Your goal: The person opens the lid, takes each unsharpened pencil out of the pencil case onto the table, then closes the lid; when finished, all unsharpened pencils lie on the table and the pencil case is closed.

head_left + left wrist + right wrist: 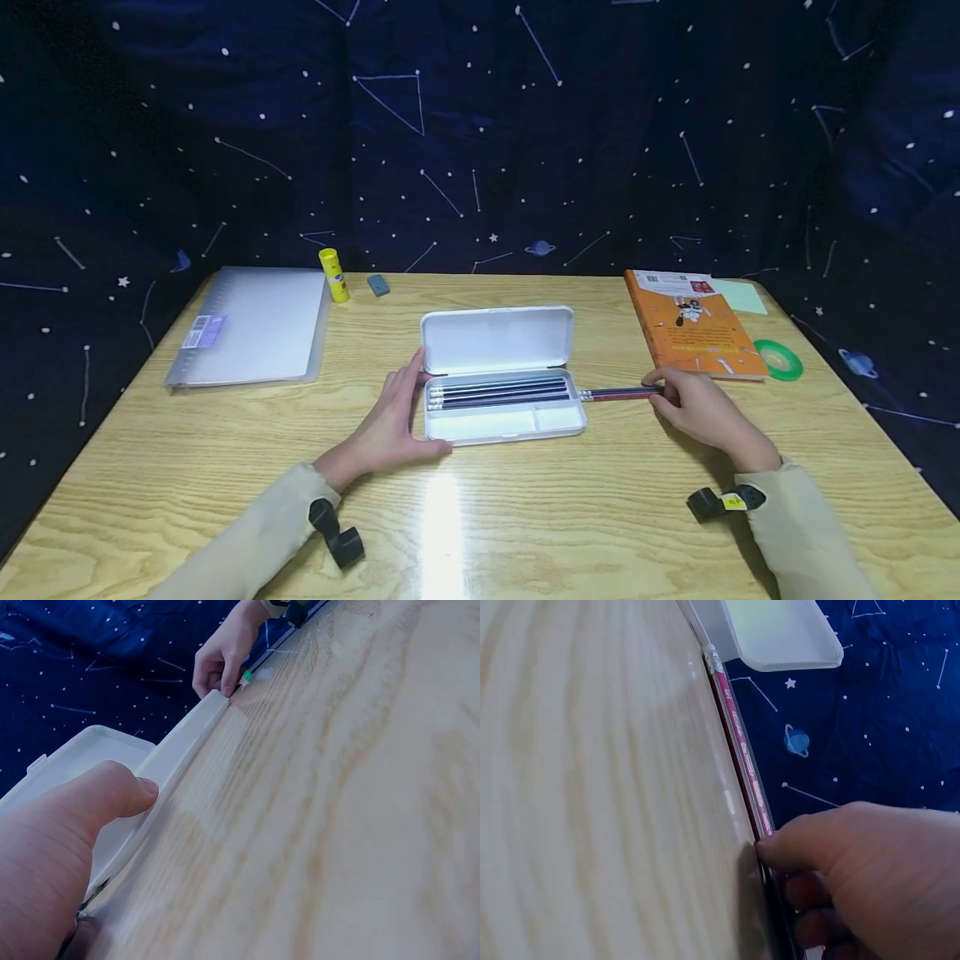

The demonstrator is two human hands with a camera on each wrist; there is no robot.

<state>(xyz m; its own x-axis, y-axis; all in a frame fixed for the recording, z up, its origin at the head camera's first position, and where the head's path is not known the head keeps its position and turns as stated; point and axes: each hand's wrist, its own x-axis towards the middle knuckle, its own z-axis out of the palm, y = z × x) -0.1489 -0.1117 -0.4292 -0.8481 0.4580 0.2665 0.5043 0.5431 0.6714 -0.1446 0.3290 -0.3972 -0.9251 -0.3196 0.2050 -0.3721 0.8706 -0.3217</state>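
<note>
A white pencil case (480, 427) lies on the table with its lid (497, 342) raised at the back. Several dark pencils (498, 394) lie side by side in its rear compartment. My left hand (386, 429) holds the case's left end, thumb at the front edge and fingers towards the hinge; the thumb (112, 796) shows over the rim in the left wrist view. To the right of the case, my right hand (701, 408) pinches a few pencils (618, 394), at least one of them red (742, 761). Their ferrule ends point at the case's right wall.
A clear-covered notebook (255, 325) lies at the left, with a yellow glue stick (333, 275) and a blue eraser (378, 285) beside it. Behind my right hand are an orange book (697, 333), pale green paper (741, 296) and a green tape roll (780, 360).
</note>
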